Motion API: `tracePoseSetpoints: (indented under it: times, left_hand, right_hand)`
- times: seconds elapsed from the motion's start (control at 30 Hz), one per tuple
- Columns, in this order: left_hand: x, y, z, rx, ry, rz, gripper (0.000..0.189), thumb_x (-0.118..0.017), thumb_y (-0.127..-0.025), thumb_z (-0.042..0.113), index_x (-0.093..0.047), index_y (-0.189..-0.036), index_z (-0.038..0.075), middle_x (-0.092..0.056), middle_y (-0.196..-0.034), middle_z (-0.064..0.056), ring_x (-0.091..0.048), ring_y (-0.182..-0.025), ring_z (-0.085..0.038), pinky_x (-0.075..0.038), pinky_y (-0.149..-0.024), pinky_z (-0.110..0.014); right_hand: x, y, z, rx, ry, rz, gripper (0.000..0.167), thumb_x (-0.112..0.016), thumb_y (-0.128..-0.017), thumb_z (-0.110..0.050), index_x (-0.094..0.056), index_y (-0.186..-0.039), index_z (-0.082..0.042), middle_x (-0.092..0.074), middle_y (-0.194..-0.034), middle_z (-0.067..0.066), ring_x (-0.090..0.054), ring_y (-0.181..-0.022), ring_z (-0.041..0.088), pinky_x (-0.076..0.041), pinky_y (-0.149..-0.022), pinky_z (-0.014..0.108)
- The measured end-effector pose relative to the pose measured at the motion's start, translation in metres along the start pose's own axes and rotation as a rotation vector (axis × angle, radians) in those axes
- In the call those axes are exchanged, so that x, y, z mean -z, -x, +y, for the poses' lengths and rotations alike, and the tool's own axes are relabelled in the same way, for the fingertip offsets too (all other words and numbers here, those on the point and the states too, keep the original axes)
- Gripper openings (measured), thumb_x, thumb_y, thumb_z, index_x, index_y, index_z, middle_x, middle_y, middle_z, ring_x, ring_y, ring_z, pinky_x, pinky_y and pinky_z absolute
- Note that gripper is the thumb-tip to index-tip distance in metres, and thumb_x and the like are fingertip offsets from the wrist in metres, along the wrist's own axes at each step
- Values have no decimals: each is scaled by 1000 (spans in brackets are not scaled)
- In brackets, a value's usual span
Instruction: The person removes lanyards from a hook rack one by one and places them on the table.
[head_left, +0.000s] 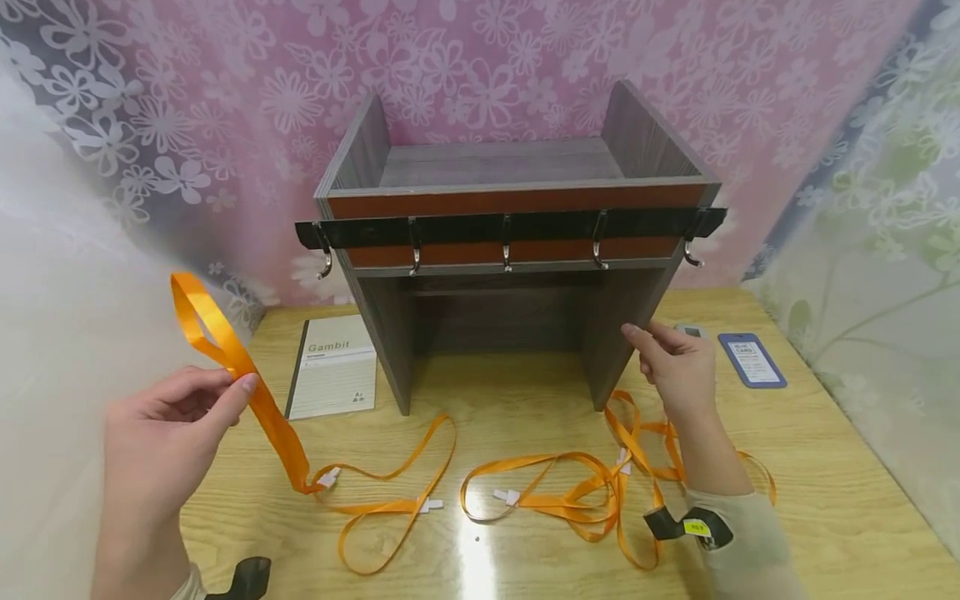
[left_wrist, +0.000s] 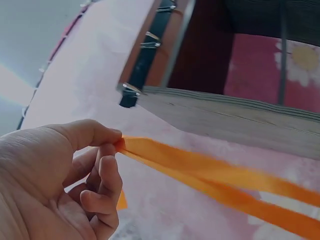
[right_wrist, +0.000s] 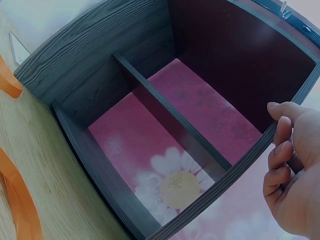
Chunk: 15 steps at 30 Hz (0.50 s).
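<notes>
My left hand (head_left: 168, 433) pinches an orange lanyard (head_left: 273, 429) between thumb and fingertips, with a loop rising above the grip. The strap runs down to a white clip (head_left: 328, 477) on the table. In the left wrist view the strap (left_wrist: 200, 170) stretches right from the fingertips, below the rack's side. My right hand (head_left: 678, 371) is at the front edge of the right side panel of a grey wooden desk rack (head_left: 626, 342). In the right wrist view the thumb lies over the panel edge (right_wrist: 245, 165), fingers curled on its outer side.
A black strip (head_left: 465, 229) with several metal hooks crosses the rack's front. More orange lanyards (head_left: 570, 504) lie tangled on the wooden table (head_left: 300, 550). A notebook (head_left: 333, 375) lies left of the rack; a blue card holder (head_left: 752, 360) lies at the right.
</notes>
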<state>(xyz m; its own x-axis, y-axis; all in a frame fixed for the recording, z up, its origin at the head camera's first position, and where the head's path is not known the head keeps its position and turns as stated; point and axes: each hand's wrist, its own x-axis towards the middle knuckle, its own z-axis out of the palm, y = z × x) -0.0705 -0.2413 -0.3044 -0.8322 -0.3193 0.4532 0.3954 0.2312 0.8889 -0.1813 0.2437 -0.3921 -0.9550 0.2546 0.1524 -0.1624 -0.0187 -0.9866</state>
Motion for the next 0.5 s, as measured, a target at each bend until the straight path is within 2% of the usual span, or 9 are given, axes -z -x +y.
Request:
tracePoseSetpoints:
  times: [0.1,0.2,0.3,0.4,0.5]
  left_hand:
    - [1,7,-6,52,-122,2,10,-75,-77,-17,-74,-85,-10,-71,-70,4,-60,-56,-7,-50,-56,-12]
    - [2,13,-14,51,-191,-23,12,-75,-77,-17,-74,-84,-9,-70,-71,6,-60,-57,-6,-49,-56,-12]
    - [6,17,-25,-43,-257,-85,16,-75,-75,-19,-74,-82,-5,-67,-71,9,-58,-59,-3,-46,-55,-12]
    - [12,21,-40,-171,-327,-151,24,-76,-72,-20,-75,-80,2,-63,-71,11,-53,-59,0,-42,-53,-14]
    - [19,27,-54,-215,-360,-196,28,-78,-71,-19,-75,-80,8,-62,-70,12,-49,-58,1,-38,-51,-17]
  right_hand:
    - [0,0,-2,-7,-6,2,10,-81,-86,-17,-79,-95,-13,-56,-52,-4,-47,-46,6,-40,-43,16]
    - [-1,0,-3,-25,-12,4,10,-81,-85,-17,-79,-95,-15,-56,-52,-4,-47,-46,6,-40,-43,16]
    - [-2,1,-4,-29,-10,13,8,-81,-85,-18,-79,-90,-12,-56,-52,-4,-46,-46,7,-39,-42,16]
    - [-4,1,-4,-22,-6,30,10,-81,-85,-18,-79,-86,-9,-55,-51,-3,-45,-46,8,-38,-41,16]
    - [-5,2,-4,-18,-9,47,9,-81,-85,-17,-78,-85,-8,-55,-51,-3,-45,-45,8,-37,-41,16]
